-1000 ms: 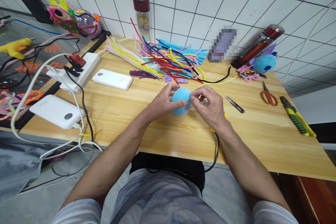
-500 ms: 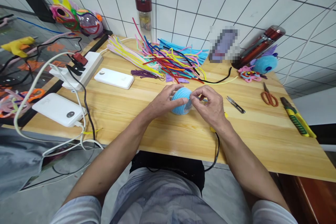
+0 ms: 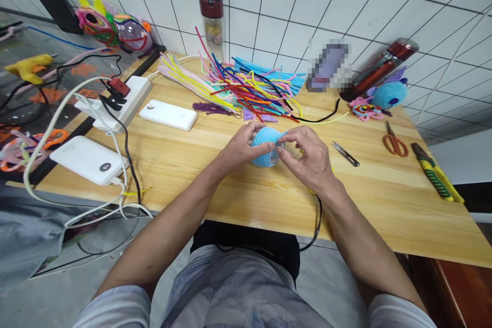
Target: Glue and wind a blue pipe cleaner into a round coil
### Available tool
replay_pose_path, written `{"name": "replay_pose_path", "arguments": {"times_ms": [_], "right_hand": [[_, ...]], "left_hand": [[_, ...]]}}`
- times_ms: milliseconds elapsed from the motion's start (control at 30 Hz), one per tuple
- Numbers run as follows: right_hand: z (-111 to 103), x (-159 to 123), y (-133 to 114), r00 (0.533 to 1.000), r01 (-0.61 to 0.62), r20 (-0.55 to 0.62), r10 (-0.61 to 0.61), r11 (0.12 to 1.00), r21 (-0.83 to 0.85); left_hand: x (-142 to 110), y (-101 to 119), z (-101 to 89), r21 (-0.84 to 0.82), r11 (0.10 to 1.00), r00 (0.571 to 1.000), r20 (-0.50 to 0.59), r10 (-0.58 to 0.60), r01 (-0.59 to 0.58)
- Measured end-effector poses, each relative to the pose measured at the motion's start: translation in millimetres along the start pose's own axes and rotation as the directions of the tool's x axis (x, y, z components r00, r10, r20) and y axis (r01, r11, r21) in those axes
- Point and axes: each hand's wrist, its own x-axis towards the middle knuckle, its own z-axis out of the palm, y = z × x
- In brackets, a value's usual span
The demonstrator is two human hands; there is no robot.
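- Left hand (image 3: 240, 148) wraps its grip round the light-blue ribbed ball (image 3: 265, 144), fingers closed on its side, seemingly to steady it just above the counter (image 3: 230, 189).
- Right hand (image 3: 307, 156) pinches at the ball's right end; thumb and forefinger meet, though what they nip is too small to tell.
- Thread snips (image 3: 346, 154) lie just right of the hands, within easy reach.
- A heap of pipe cleaners (image 3: 238, 89) sits behind the ball, orange scissors (image 3: 394, 142) further right.

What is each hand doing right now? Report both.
Left hand: closed around the light blue ribbed pipe-cleaner ball.
Right hand: fingertips pinched on the same ball's side.
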Motion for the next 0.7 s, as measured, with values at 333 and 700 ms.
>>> {"name": "replay_pose_path", "arguments": {"times_ms": [333,700], "right_hand": [[2.0,-3.4,1.1,0.996,0.020,0.090,-0.021,1.000,0.013],[3.2,-3.1,0.5,0.997,0.029,0.077,-0.029,1.000,0.007]], "left_hand": [[0.0,-9.4,2.6,0.065,0.997,0.999,-0.031,0.040,-0.038],[-2.5,-7.0,1.9,0.117,0.990,0.997,-0.016,0.075,-0.073]]}}
